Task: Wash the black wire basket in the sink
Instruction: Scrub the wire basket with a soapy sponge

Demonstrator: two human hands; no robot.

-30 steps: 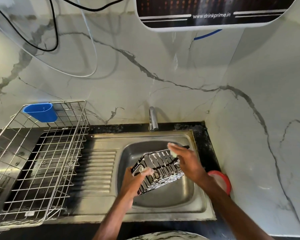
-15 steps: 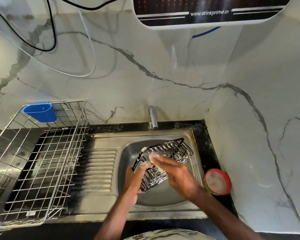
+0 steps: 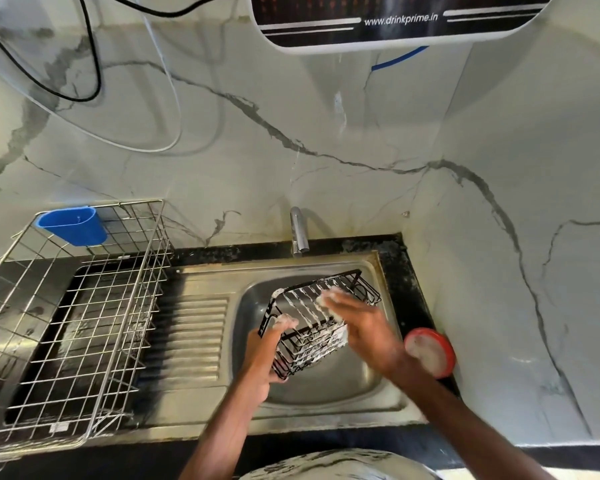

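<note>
Steel dish rack (image 3: 129,306) with blue cup (image 3: 71,225); red tub (image 3: 430,351).

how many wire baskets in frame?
2. The black wire basket is held tilted in the sink by the left hand; the larger steel wire basket stands left of the bowl. None looks hidden.

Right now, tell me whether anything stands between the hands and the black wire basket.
Nothing visible does. The left hand grips the black wire basket at its near left corner, and the right hand, blurred, lies on its soapy wires. The basket is held tilted over the sink bowl.
</note>
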